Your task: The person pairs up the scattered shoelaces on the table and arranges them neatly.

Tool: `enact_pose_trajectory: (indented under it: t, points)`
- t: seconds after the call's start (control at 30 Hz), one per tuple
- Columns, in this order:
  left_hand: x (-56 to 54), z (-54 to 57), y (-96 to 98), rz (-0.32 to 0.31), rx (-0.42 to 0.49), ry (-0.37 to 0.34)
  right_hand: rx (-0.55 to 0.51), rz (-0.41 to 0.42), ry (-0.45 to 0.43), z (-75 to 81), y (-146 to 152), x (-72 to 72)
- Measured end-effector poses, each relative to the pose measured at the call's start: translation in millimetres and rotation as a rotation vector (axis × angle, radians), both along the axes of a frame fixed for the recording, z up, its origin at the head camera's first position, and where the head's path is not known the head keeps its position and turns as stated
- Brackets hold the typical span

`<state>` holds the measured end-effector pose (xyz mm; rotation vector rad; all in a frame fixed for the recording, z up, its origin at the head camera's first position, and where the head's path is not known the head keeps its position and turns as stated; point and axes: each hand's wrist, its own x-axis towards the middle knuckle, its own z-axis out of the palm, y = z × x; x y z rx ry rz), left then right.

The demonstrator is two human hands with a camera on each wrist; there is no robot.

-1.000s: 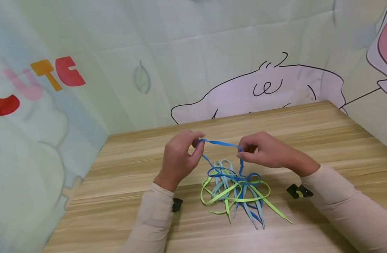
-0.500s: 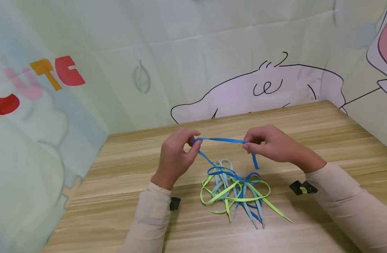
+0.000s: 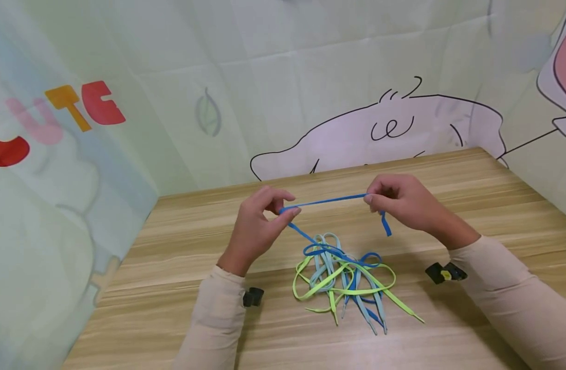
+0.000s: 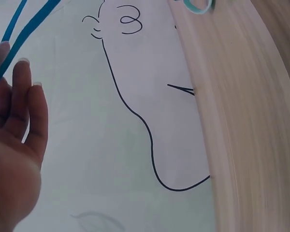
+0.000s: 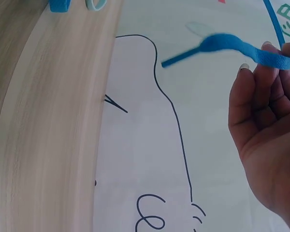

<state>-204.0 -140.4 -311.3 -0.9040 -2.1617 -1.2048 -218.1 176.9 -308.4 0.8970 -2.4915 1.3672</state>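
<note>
A blue shoelace is stretched above the table between both hands. My left hand pinches it between thumb and finger, and from there the lace slopes down into a tangled pile. My right hand pinches the lace near one end; a short tail with its tip hangs loose from the fingers. Below the hands lies the pile of blue, pale blue and yellow-green shoelaces, looped over one another. In the left wrist view the left hand has the blue lace folded at its fingertips.
The wood-grain table carries the pile near its middle. Behind it hangs a printed cloth backdrop with cartoon outlines, meeting the table's back edge. Black wrist devices sit below the cuffs.
My right hand has moved right and away, drawing the blue lace's end free of the pile and widening the stretched span. My left hand has shifted slightly left; the pile has barely moved.
</note>
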Motion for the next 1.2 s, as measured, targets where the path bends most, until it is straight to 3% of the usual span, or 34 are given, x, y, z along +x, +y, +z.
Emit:
enact_pose_trajectory:
  t: [0.17, 0.3, 0.83, 1.2]
  points:
    - [3.9, 3.1, 0.1, -0.061, 0.069, -0.171, -0.029, -0.017, 0.007, -1.1, 1.5, -0.8]
    - [5.7, 5.3, -1.6, -0.119, 0.14, -0.244, -0.047, -0.032, 0.01, -1.3, 3.0, -1.6]
    - [7.7, 11.0, -7.5, -0.205, 0.292, -0.302, -0.057, -0.067, -0.005, -2.3, 6.5, -5.3]
    - [8.8, 13.6, -10.3, -0.215, 0.407, -0.33, -0.088, -0.082, -0.013, -5.0, 11.0, -10.0]
